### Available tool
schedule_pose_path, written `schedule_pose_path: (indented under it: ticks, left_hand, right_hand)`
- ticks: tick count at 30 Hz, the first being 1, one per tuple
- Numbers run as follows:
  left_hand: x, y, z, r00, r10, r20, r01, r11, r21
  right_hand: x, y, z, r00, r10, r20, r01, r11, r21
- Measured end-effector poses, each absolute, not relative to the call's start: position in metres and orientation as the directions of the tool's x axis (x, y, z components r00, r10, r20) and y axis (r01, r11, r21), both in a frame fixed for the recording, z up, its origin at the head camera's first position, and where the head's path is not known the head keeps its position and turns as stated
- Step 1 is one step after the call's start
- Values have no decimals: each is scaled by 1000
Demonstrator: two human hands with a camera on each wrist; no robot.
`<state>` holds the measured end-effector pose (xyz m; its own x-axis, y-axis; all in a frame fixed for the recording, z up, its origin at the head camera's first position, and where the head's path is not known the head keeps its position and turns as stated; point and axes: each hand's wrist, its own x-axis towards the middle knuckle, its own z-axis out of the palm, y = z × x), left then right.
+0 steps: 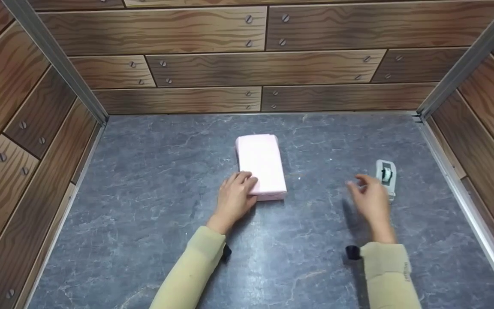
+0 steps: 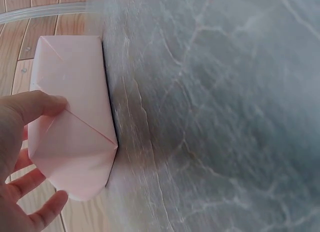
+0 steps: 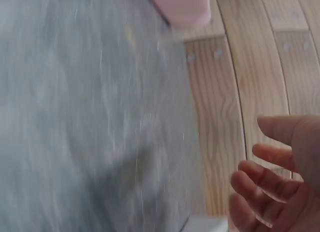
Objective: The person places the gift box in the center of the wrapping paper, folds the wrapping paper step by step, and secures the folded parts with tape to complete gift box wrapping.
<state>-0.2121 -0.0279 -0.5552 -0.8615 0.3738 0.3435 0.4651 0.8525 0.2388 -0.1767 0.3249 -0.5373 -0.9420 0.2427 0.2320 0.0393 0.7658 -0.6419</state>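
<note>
A box wrapped in pale pink paper (image 1: 260,161) lies flat on the grey tabletop, its folded end turned toward me. At its near left corner my left hand (image 1: 235,195) grips it. In the left wrist view the thumb (image 2: 42,104) presses on the folded end flap (image 2: 75,142), and the other fingers curve over the adjoining face. My right hand (image 1: 371,199) hovers off to the right, fingers loosely bent and holding nothing. Just beyond it stands a small whitish tape dispenser (image 1: 393,171) with a roll of tape, partly covered by the hand in the head view.
Marbled grey tabletop (image 1: 144,180) surrounds the box. Wood-plank-patterned walls (image 1: 204,68) enclose the back and both sides, with metal edging (image 1: 474,219) along the right. A black strap piece (image 1: 353,252) sticks out at the right cuff.
</note>
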Motion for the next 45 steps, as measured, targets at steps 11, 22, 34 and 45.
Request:
schedule_pose_path:
  ticks: [11,22,34,45]
  left_hand:
    - [-211,-28,-556,-858,379,346,472,848,242]
    - [-211,-27,-555,-856,383,347,480,839,258]
    - [-210,-27,-555,-866,377,329,466,846,258]
    - [-210,-27,-555,-862,379,336,471,845,255]
  right_hand:
    - [-167,377,-538,-888,459,-23,380,706,-597]
    - [-169,394,-538,-849,525,-61,473,702,-533]
    - [-171,404,-537,-868,466,-170,477,691,-544]
    - [-171,398,-536,-869,482,-114,451,674,-586]
